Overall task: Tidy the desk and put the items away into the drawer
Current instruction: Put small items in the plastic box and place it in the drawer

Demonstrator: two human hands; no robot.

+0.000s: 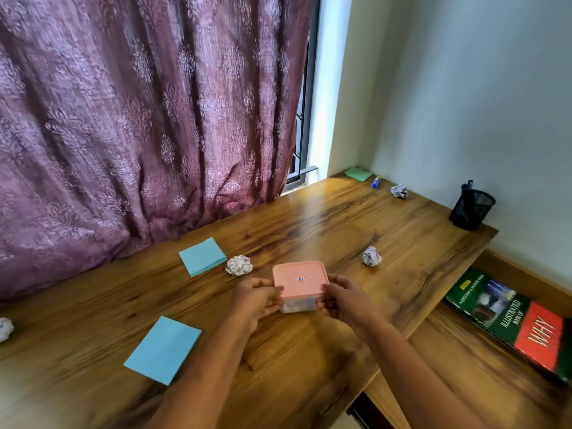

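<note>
Presently both grips are holding the pink-lidded box (299,281) at the near middle of the table (325,218): the left grip (257,297) is pinching its left side and the right grip (343,300) its right, each curling round the top edge. The box is lying squarely between them, equally near each; no drawer is showing, so carrying it off probably means turning away.

Home study corner: wooden desk (309,218) stood by a curtained window (305,119), with pen holder (472,209) and book (510,320).
</note>
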